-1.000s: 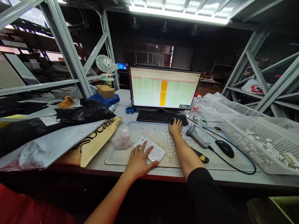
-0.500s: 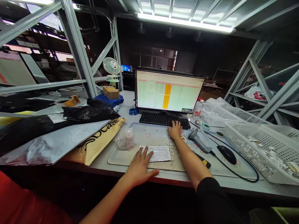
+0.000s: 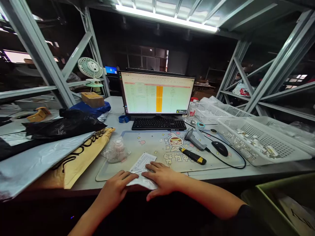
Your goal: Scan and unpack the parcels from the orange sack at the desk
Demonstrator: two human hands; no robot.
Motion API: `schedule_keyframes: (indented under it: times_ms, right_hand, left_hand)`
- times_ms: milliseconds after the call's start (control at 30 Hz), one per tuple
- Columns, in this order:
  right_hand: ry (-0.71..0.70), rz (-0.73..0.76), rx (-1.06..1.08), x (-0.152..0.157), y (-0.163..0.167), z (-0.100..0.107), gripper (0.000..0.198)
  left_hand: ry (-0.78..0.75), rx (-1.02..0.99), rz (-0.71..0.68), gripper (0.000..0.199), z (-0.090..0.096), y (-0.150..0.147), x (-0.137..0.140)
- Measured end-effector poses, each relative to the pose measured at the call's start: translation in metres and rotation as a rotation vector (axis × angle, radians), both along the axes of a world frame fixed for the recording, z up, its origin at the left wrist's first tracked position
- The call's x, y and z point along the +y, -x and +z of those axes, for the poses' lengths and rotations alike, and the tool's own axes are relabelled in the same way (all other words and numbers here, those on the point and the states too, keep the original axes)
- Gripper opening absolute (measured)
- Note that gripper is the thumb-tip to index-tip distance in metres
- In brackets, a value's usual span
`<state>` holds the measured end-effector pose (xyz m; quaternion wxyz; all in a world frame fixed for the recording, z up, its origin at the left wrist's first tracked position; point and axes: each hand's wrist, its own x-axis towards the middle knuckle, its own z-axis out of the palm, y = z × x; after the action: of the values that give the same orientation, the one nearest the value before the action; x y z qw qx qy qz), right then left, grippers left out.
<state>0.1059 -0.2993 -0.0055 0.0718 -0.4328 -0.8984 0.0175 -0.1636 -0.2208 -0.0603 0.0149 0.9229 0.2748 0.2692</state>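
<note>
A small white plastic packet with a printed label [image 3: 143,163] lies at the table's front edge, its near end bent and reaching past the edge. My left hand [image 3: 116,186] is closed on the packet's left side, with its lower fingers out of sight. On the packet's right part rests my right hand [image 3: 163,178], fingers stretched over it and thumb apart. A bubble-wrapped item [image 3: 116,149] sits just beyond my left hand. To the right of my hands, a black and yellow utility knife [image 3: 192,155] lies on the patterned desk mat [image 3: 137,139].
Mailing bags [image 3: 86,154] cover the left side. A keyboard [image 3: 158,123] and monitor [image 3: 157,95] stand at the back. Barcode scanner [image 3: 195,140], mouse [image 3: 220,148] and white baskets [image 3: 261,144] are on the right. A greenish bin [image 3: 275,209] is below right.
My right hand has left the keyboard and come down onto the packet. The packet has turned and shifted toward the table edge. My left hand has closed on its side. The view has swung right.
</note>
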Motion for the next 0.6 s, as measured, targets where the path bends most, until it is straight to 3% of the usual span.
schedule_keyframes:
  times_ms: [133, 233, 367, 433, 500, 533, 600]
  right_hand:
    - [-0.02, -0.061, 0.009, 0.009, 0.003, 0.009, 0.078]
    - [-0.069, -0.088, 0.147, 0.019, 0.002, 0.012, 0.065]
    - [-0.231, -0.018, 0.402, 0.025, -0.004, 0.014, 0.042]
    - [-0.319, 0.076, 0.491, 0.017, -0.011, 0.022, 0.022]
    - [-0.416, 0.143, 0.585, 0.006, -0.024, 0.041, 0.011]
    - [-0.47, 0.11, 0.645, 0.002, -0.036, 0.055, 0.012]
    - [-0.568, -0.115, 0.789, -0.001, -0.071, 0.094, 0.019]
  left_hand:
    - [-0.112, -0.133, -0.111, 0.03, 0.023, -0.015, 0.005]
    - [-0.271, -0.298, -0.173, 0.022, 0.041, -0.035, -0.006]
    - [-0.474, -0.423, -0.128, 0.015, 0.062, -0.059, -0.03]
    - [-0.497, -0.52, -0.102, 0.017, 0.073, -0.063, -0.037]
    - [-0.426, -0.657, -0.094, 0.025, 0.086, -0.059, -0.036]
    - [-0.394, -0.729, -0.074, 0.037, 0.093, -0.054, -0.031]
    - [-0.4, -0.866, 0.062, 0.061, 0.104, -0.04, -0.015]
